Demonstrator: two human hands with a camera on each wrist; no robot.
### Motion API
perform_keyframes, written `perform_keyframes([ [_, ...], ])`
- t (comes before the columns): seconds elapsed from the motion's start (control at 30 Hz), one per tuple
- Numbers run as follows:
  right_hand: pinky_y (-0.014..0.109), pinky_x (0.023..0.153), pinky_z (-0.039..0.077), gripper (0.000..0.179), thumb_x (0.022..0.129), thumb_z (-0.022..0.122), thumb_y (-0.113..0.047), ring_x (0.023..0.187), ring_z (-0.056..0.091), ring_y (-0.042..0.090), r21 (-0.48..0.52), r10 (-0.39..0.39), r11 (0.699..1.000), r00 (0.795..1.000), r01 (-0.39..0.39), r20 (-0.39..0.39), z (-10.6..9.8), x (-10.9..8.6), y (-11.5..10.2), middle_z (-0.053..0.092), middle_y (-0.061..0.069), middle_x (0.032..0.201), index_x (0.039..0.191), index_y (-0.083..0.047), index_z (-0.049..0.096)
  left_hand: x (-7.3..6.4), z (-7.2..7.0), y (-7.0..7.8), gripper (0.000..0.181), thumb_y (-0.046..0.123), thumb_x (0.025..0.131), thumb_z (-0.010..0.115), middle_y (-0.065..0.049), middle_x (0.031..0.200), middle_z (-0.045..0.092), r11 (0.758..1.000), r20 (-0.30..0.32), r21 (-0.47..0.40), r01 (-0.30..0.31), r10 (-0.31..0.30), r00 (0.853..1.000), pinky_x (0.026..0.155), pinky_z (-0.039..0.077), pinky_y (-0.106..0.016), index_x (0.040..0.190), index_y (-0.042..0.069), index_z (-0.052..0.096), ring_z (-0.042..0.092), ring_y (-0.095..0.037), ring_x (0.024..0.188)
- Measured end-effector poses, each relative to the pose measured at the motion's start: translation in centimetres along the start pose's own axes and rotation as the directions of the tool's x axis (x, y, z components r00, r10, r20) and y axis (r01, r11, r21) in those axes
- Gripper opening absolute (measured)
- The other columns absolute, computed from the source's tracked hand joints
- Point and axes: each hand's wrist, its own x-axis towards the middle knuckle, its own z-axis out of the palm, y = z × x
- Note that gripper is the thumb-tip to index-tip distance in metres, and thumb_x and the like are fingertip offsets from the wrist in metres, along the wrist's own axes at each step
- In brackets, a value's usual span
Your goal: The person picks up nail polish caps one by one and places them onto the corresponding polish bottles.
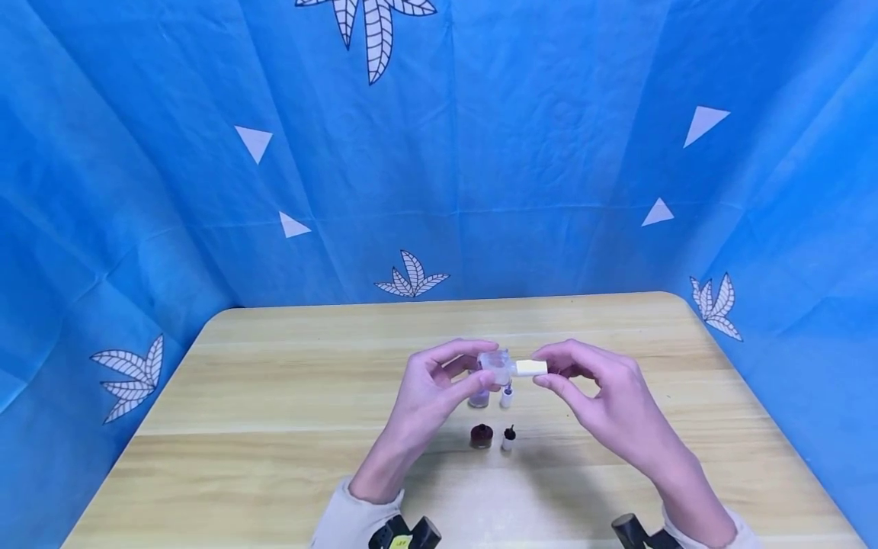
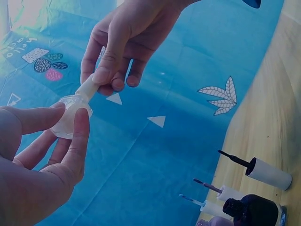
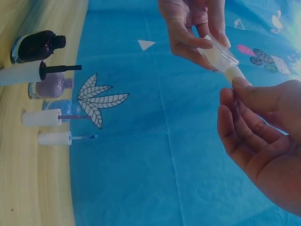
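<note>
Above the table, my left hand (image 1: 424, 393) grips a clear nail polish bottle (image 1: 494, 367) between thumb and fingers, tilted on its side with its neck to the right. My right hand (image 1: 613, 393) pinches the bottle's white cap (image 1: 531, 367) between thumb and index finger. In the left wrist view the cap (image 2: 87, 88) meets the neck of the bottle (image 2: 70, 113); whether it is screwed tight I cannot tell. The other fingers of the right hand (image 3: 263, 127) are loosely bent below the cap (image 3: 233, 74). No brush shows at this bottle.
On the wooden table (image 1: 288, 389) stand open polish bottles: a dark one (image 3: 35, 47), a purple one (image 3: 50, 86) and a blue one (image 3: 66, 107). Beside them, white brush caps (image 3: 41, 117) stand with their brushes upward. A blue patterned cloth (image 1: 521, 152) hangs around the table.
</note>
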Motion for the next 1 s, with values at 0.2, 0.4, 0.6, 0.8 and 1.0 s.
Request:
perform_keyframes([
  [0.2,0.014,0.062,0.051,0.032,0.085,0.079,0.006,0.068,0.063,0.005,0.018,0.005,1.000,1.000,-0.005,0.015,0.04,-0.12,0.08,0.067,-0.014,0.080,0.103,-0.019,0.074,0.03,0.19,0.12,0.033,-0.002,0.091,0.075,-0.015,0.123,0.067,1.000,0.003,0.001,-0.006,0.006,1.000,0.068,0.060,-0.025,0.123,0.000,0.071,0.065,-0.025,0.101],
  [0.4,0.016,0.056,0.049,0.026,0.093,0.072,0.002,0.065,0.061,0.006,0.028,0.051,0.998,0.998,-0.052,0.045,0.07,-0.20,0.05,0.063,-0.017,0.077,0.096,-0.024,0.071,0.04,0.34,0.17,0.032,-0.004,0.091,0.074,-0.015,0.125,0.067,1.000,0.011,-0.003,-0.004,0.004,1.000,0.068,0.061,-0.025,0.123,-0.001,0.071,0.067,-0.026,0.099],
  [0.6,0.016,0.068,0.056,0.031,0.088,0.079,0.000,0.075,0.067,0.006,0.034,0.048,0.998,0.998,-0.050,0.045,-0.21,0.09,-0.07,0.069,-0.014,0.087,0.110,-0.019,0.073,0.11,0.25,0.13,0.033,-0.002,0.091,0.075,-0.015,0.124,0.067,1.000,0.001,0.010,-0.001,0.001,1.000,0.070,0.060,-0.025,0.124,0.000,0.071,0.067,-0.026,0.102],
  [0.8,0.017,0.072,0.057,0.040,0.080,0.085,0.005,0.077,0.065,0.004,0.034,-0.017,0.999,0.999,0.016,0.044,-0.45,0.28,-0.04,0.068,-0.013,0.088,0.111,-0.016,0.071,0.15,0.09,0.05,0.033,0.000,0.091,0.076,-0.015,0.123,0.067,1.000,-0.013,0.027,0.001,0.000,1.000,0.075,0.061,-0.028,0.123,0.002,0.072,0.066,-0.027,0.105],
  [1.0,0.015,0.069,0.056,0.037,0.078,0.084,0.007,0.075,0.065,0.004,0.003,-0.078,0.997,0.997,0.078,0.008,-0.02,0.17,0.18,0.070,-0.011,0.088,0.107,-0.014,0.072,-0.05,0.15,0.00,0.032,0.000,0.090,0.076,-0.016,0.120,0.066,1.000,-0.015,0.012,0.005,-0.005,1.000,0.070,0.060,-0.025,0.122,0.001,0.072,0.064,-0.026,0.100],
])
